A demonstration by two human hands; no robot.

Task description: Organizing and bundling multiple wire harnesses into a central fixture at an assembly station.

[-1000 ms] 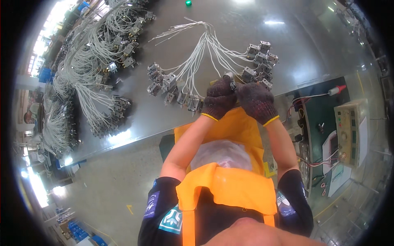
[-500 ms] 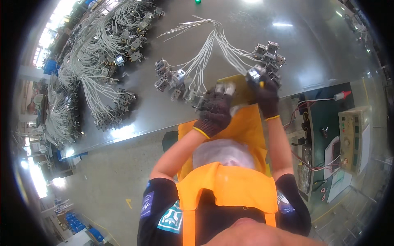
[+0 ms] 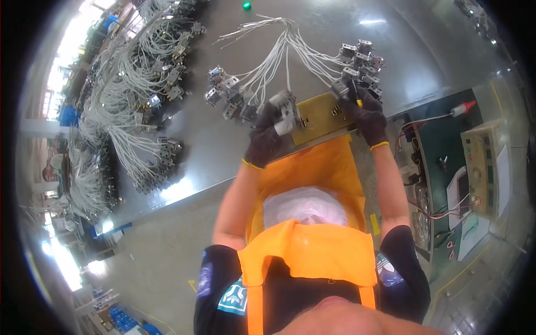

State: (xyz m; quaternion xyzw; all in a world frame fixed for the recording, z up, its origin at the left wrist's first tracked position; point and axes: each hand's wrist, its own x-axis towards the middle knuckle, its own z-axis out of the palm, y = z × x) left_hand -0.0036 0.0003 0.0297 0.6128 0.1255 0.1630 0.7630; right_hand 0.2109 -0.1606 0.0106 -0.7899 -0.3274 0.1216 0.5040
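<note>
My left hand (image 3: 264, 134), in a dark knit glove with pale fingertips, closes on a small metal box with a white wire (image 3: 288, 107) over the left end of a brass-coloured plate (image 3: 315, 125). The plate lies at the table's near edge, with small fittings on its surface. My right hand (image 3: 369, 118), gloved alike, is closed at the plate's right end; a thin tool with a yellow part (image 3: 359, 103) shows at its fingers, beside a metal box (image 3: 339, 87). White wires (image 3: 286, 42) fan out to metal boxes on the left (image 3: 223, 89) and right (image 3: 363, 58).
A large heap of wired metal boxes (image 3: 125, 100) covers the table's left side. To the right stand a beige instrument with knobs (image 3: 481, 173), a red-tipped lead (image 3: 462, 108) and red-handled scissors (image 3: 451, 249). An orange apron (image 3: 307, 254) hangs between my arms and the table edge.
My left hand has moved left, off the middle of the plate, uncovering more of it. The right hand stays near the plate's right end, and the view has shifted slightly.
</note>
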